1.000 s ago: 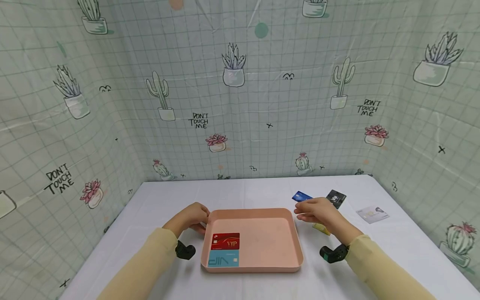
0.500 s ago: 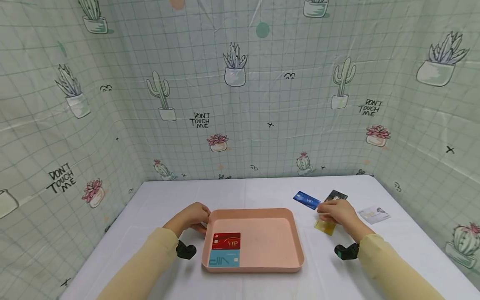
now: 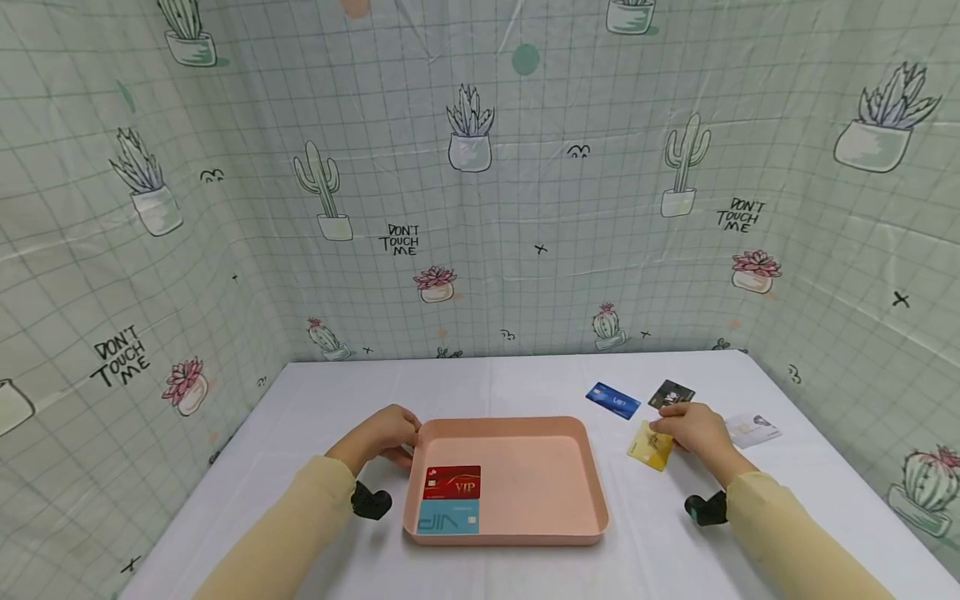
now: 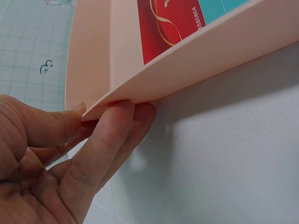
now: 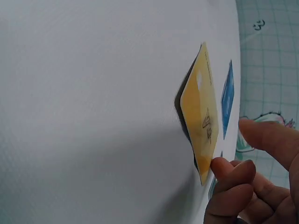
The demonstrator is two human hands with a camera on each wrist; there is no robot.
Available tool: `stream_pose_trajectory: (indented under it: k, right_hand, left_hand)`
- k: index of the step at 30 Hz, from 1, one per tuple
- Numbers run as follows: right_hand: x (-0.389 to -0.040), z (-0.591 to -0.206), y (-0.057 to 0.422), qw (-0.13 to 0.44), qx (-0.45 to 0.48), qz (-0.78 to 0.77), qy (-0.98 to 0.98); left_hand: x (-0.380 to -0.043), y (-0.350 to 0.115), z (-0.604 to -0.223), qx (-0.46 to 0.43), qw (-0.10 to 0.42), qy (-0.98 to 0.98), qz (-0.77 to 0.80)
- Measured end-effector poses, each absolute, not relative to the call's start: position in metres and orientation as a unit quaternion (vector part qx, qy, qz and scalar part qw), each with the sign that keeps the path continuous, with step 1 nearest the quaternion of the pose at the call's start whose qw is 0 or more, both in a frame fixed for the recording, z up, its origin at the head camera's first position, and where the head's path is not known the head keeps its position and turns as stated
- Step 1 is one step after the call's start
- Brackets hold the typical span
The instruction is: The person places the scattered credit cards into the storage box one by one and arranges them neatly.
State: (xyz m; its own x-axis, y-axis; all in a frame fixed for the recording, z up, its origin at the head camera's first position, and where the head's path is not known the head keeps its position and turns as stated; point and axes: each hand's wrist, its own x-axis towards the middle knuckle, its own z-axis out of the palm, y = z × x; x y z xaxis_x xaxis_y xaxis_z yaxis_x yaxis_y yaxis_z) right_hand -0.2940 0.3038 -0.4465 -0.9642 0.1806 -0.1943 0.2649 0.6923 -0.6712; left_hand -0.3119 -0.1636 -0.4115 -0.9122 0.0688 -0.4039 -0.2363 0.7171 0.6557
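Observation:
My left hand (image 3: 386,432) grips the left rim of a pink tray (image 3: 592,500). In the left wrist view the thumb (image 4: 60,123) is at the tray's corner edge and the fingers (image 4: 105,135) lie against its outer wall. Inside the tray a red VIP card (image 3: 452,482) and a light blue card (image 3: 448,517) lie one above the other. To the right, my right hand (image 3: 693,429) is at a yellow card (image 3: 649,447). A fingertip (image 5: 222,167) touches this card's edge in the right wrist view, while the thumb (image 5: 266,137) stands apart from it.
Beyond the right hand lie a blue card (image 3: 613,400) and a black card (image 3: 670,393), partly behind the fingers. A pale silver card (image 3: 753,430) lies further right. A white cloth covers the table (image 3: 487,387), with a patterned curtain (image 3: 525,200) around it.
My right hand has moved right, away from the tray's side to the yellow card, uncovering the blue card and more of the yellow one. My left hand stays at the tray.

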Motion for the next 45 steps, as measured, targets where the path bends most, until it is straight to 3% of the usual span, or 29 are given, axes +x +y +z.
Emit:
stream_pose_trajectory:
  k: [12,17,26,37,45]
  right_hand:
    - [-0.295,-0.453,0.297,0.048,0.021,-0.227,0.973]
    - [-0.293,-0.452,0.293,0.049,0.021,-0.204,0.977]
    - [-0.290,-0.448,0.294,0.041,0.022,-0.211,0.976]
    - [-0.285,-0.453,0.305,-0.015,0.045,-0.285,0.957]
    - [-0.286,-0.445,0.306,0.021,0.091,-0.352,0.931]
  left_hand:
    - [-0.311,-0.164,-0.411,-0.041,0.202,0.904,0.374]
    - [-0.312,-0.162,-0.411,-0.048,0.204,0.902,0.376]
    - [-0.310,-0.162,-0.409,-0.039,0.202,0.904,0.374]
    - [-0.312,-0.161,-0.410,-0.046,0.206,0.904,0.372]
    - [-0.312,-0.162,-0.412,-0.047,0.207,0.901,0.379]
